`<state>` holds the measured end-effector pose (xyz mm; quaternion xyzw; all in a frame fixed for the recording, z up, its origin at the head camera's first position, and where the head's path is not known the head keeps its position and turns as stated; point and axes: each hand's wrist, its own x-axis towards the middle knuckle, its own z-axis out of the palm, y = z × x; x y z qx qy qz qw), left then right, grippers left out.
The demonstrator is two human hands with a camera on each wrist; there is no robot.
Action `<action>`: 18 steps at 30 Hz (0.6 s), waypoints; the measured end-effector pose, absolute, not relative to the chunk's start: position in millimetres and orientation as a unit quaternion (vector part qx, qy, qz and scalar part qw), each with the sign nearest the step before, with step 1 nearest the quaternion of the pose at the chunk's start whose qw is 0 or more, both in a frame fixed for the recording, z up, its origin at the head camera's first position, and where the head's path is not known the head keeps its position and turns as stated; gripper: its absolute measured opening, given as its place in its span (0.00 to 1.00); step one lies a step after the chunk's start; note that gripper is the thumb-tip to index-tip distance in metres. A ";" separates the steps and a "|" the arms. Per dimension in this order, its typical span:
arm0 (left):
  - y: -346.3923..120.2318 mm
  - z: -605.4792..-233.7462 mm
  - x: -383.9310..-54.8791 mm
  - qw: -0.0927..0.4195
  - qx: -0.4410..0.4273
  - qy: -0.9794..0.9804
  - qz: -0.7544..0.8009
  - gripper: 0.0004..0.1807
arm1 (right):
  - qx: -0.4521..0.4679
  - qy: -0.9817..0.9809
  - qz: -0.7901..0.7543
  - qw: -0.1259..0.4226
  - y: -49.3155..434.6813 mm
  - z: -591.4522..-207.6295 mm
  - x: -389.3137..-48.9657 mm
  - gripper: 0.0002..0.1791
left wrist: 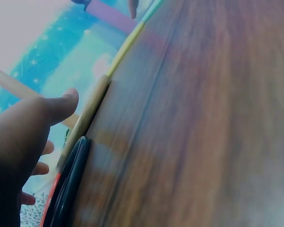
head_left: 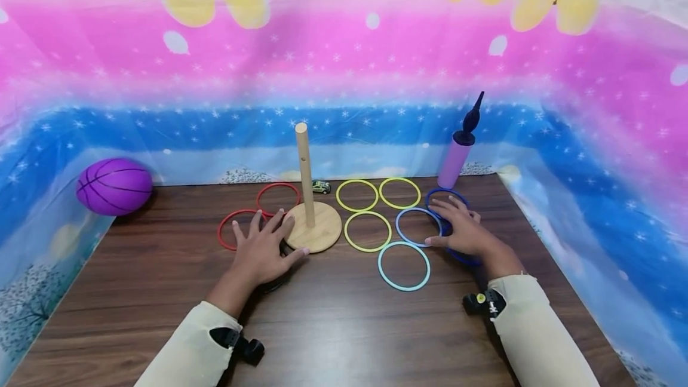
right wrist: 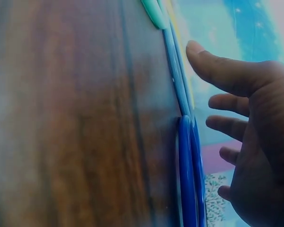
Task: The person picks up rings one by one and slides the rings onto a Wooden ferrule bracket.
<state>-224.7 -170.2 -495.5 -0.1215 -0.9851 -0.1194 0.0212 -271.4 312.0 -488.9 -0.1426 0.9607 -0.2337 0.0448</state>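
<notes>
My left hand (head_left: 262,254) is spread over the left side of the table, fingers apart and holding nothing. Beneath it lie dark rings (left wrist: 72,184), mostly hidden in the head view, and just past its fingertips are red rings (head_left: 236,212). Beside its thumb stands a wooden post on a round base (head_left: 325,229). My right hand (head_left: 463,230) hovers with loosely extended fingers over dark blue rings (right wrist: 187,175), partly covering them. A lighter blue ring (head_left: 398,226) lies by its thumb. Left of that hand are several yellow rings (head_left: 347,237) and a light turquoise ring (head_left: 380,273).
A purple ball (head_left: 114,187) sits at the table's back left corner. At the back right stands a purple hand pump (head_left: 454,160) with a black nozzle. A small green toy car (head_left: 322,187) is behind the post. Printed cloth (head_left: 344,64) hangs around the back and sides.
</notes>
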 end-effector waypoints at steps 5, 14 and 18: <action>-170.0 -496.2 -225.3 0.014 -0.120 -0.986 -0.118 0.50 | -0.149 0.960 -0.233 0.044 311.9 -489.7 -275.7 0.51; -169.2 -499.3 -225.5 0.003 -0.118 -0.986 -0.118 0.49 | -0.179 0.951 -0.243 0.069 305.5 -492.8 -275.7 0.47; -169.1 -500.1 -224.5 0.000 -0.116 -0.986 -0.119 0.49 | -0.183 0.950 -0.245 0.068 305.1 -494.7 -276.7 0.46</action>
